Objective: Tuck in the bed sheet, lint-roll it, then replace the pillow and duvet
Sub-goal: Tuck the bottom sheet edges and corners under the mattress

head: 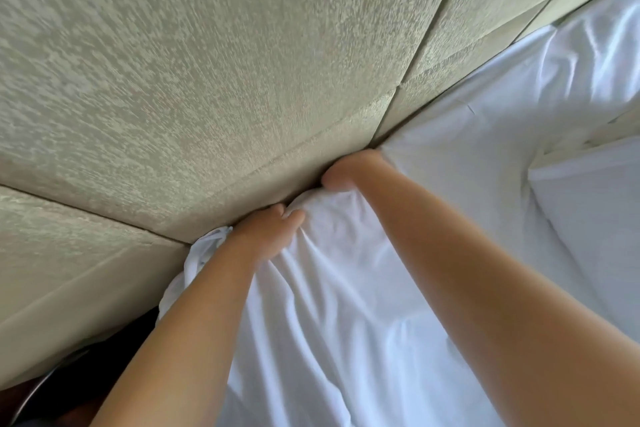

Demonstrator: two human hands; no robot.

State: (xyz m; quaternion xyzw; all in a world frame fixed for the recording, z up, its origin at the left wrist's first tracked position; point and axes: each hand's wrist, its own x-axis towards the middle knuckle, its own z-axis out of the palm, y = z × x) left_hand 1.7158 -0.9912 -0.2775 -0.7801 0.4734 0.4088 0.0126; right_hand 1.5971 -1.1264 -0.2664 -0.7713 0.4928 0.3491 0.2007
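Head view: your left hand (266, 232) bunches the soft, limp sheet (339, 288) while your right hand (346, 172) plunges fingers-hidden behind the headboard (207, 80), grip unclear, so pinch near the edge.

Bright, soft daylight; motion blur and wide-angle warping throughout.

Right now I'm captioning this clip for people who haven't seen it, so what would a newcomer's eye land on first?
First, the two bare forearms reaching up the middle: the left hand and right hand press a bunched white bed sheet into the seam at the headboard. Next, the padded, textured beige headboard filling the upper left. At the right edge lies a white pillow.
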